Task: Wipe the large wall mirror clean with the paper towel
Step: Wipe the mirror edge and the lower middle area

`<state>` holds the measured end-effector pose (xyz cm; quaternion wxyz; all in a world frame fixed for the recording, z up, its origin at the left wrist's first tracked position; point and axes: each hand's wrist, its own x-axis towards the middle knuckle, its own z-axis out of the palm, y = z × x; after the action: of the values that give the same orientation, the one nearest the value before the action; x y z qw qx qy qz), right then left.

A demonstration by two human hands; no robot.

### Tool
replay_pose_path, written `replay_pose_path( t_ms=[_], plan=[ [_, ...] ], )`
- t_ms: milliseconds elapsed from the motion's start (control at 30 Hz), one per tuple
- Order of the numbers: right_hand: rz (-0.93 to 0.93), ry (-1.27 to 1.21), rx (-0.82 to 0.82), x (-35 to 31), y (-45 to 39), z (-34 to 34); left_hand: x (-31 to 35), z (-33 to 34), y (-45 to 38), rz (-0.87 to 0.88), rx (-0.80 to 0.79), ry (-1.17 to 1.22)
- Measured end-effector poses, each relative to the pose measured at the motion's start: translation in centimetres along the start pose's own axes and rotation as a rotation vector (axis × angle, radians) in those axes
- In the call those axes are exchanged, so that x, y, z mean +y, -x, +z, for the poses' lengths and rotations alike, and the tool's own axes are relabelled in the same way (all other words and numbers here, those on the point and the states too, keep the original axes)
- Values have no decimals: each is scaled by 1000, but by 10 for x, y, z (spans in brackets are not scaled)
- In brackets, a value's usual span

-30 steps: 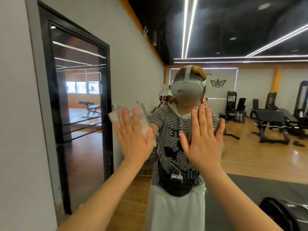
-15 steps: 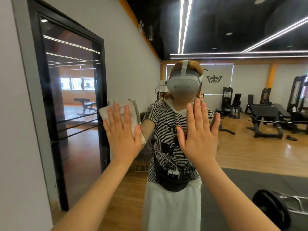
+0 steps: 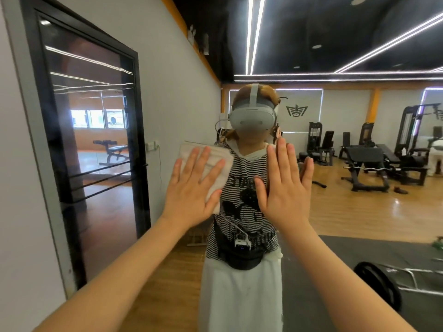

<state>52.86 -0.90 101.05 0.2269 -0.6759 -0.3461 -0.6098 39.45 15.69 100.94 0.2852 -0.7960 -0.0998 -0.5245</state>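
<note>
White folded paper towel [image 3: 211, 161] under flat left hand [image 3: 191, 195], right hand [image 3: 285, 188] flat on mirror [image 3: 359, 212]

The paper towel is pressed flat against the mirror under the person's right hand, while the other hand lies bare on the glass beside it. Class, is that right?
Not quite. The head view shows the paper towel under the left hand, fingers straight, pressed to the mirror. The right hand is the bare one, flat on the glass beside it.

hands [image 3: 191, 200]: 2 | paper towel [image 3: 217, 164]: 1 | mirror [image 3: 359, 224]: 1 | benches [image 3: 366, 164]: maybe 2
</note>
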Motion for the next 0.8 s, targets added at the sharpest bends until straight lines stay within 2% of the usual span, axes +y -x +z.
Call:
replay_pose_path(
  t_ms=[200, 533, 633, 800],
  plan=[
    [12, 21, -14, -2, -2, -1, 1, 3, 5, -139, 43, 27],
    [-11, 17, -90, 1, -5, -14, 1, 3, 6, -139, 47, 37],
    [-62, -27, -91, 20, -4, -28, 3, 3, 7, -143, 32, 45],
    [13, 3, -71, 90, 9, -58, 10, 5, 7, -179, 25, 58]
  ],
)
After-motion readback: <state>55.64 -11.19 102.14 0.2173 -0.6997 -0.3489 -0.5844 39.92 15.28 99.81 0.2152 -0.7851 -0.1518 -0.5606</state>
